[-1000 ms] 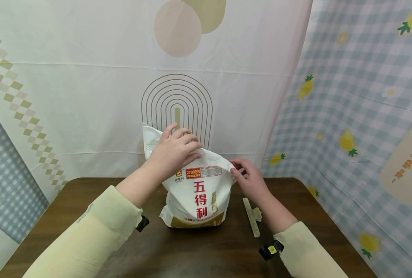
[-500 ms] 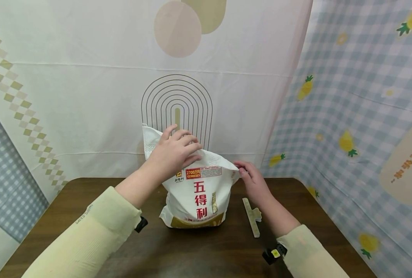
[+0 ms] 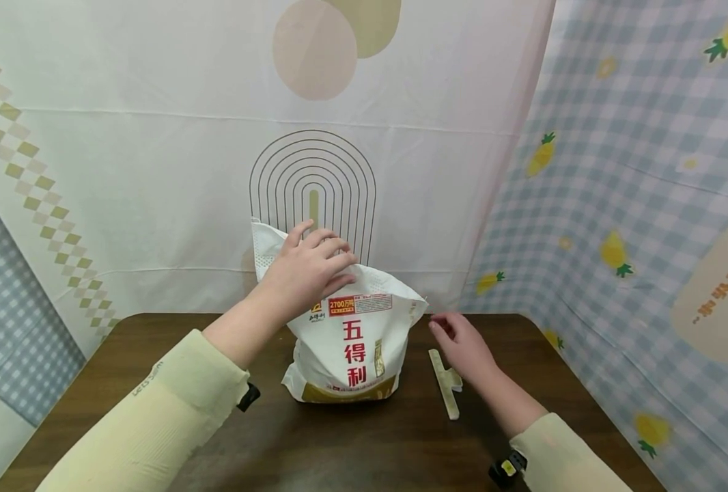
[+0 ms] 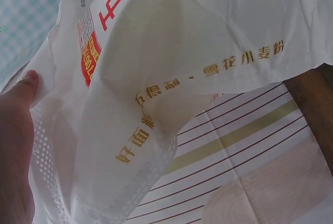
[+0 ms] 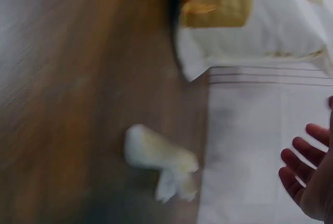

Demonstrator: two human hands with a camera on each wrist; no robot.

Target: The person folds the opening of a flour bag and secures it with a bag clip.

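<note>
A white flour bag (image 3: 352, 342) with red lettering and a gold base stands on the brown table (image 3: 266, 444). Its top slopes down from a raised left corner to a pointed right corner. My left hand (image 3: 305, 270) holds the bag's upper edge, thumb in front and fingers over the rim. In the left wrist view, the thumb (image 4: 28, 86) lies against the folded white edge. My right hand (image 3: 465, 348) is off the bag, fingers loosely bent with nothing in them. Just left of and below it lies a pale bag clip (image 3: 445, 386), blurred in the right wrist view.
A white patterned cloth (image 3: 186, 171) hangs behind the table. A blue checked cloth (image 3: 585, 225) with pineapples hangs along the right side. Each wrist wears a dark band, and the bag stands near the table's back edge.
My right hand has let go of the bag's right corner and moved right and down towards the clip. The corner now sticks out to the right. My left hand has stayed in place.
</note>
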